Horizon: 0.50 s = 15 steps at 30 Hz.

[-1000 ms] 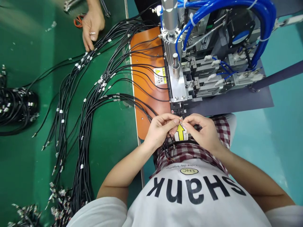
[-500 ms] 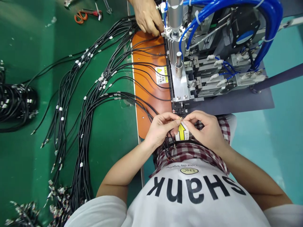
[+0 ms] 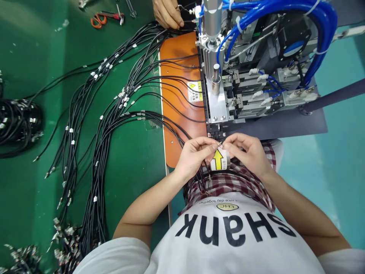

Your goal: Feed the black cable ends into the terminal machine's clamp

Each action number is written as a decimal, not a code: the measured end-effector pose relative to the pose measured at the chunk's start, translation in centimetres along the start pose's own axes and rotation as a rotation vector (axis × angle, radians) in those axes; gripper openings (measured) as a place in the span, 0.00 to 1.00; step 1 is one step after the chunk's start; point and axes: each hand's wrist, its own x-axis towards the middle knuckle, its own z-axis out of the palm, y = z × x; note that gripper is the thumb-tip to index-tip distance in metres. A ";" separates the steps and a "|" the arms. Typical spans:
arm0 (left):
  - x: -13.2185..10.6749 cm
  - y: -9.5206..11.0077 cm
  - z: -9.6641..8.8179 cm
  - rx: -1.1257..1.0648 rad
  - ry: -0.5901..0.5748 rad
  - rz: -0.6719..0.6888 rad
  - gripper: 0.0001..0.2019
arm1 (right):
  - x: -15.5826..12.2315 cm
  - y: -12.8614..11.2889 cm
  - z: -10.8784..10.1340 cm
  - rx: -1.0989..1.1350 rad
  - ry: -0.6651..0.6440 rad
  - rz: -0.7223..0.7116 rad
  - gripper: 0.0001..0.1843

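My left hand (image 3: 195,156) and my right hand (image 3: 245,153) meet in front of a pneumatic crimping machine (image 3: 216,95). Their fingertips pinch a thin wire end (image 3: 219,144) with a small metallic tip, just below the machine's front jaw (image 3: 213,134). The wire's exact path between my fingers is hidden. Beneath my hands sits a white label with a yellow arrow (image 3: 218,160). Several black cables with metal ferrules (image 3: 114,125) fan across the green mat to my left, and some run under my left wrist.
An orange plate (image 3: 179,91) lies against the machine, with blue air hoses (image 3: 285,23) above. A co-worker's hand (image 3: 167,13) is at the top edge. Scissors (image 3: 98,21) and tools lie on the green mat (image 3: 37,213), with a cable coil (image 3: 18,125) at far left.
The co-worker's hand has moved from over the cables to the top edge beside the machine. My hands still pinch the wire, and the whole view has shifted slightly.
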 end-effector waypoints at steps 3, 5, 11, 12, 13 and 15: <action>-0.1 -0.2 0.0 0.013 -0.006 0.009 0.10 | 0.6 -0.2 -0.4 0.215 -0.015 0.073 0.08; -0.1 -0.3 0.0 0.012 -0.014 0.012 0.10 | 0.9 -0.1 -0.3 0.279 -0.038 0.095 0.09; -0.2 -0.2 -0.1 0.020 -0.028 0.016 0.10 | 1.0 0.2 -0.2 0.282 -0.050 0.132 0.10; -0.2 -0.2 -0.1 0.023 -0.033 0.018 0.10 | 1.0 0.3 -0.2 0.277 -0.054 0.135 0.10; -0.2 -0.2 -0.1 0.023 -0.040 0.021 0.10 | 0.9 0.3 -0.3 0.271 -0.060 0.137 0.09; -0.1 -0.1 0.0 0.014 -0.052 0.030 0.10 | 0.7 0.4 -0.4 0.249 -0.074 0.137 0.09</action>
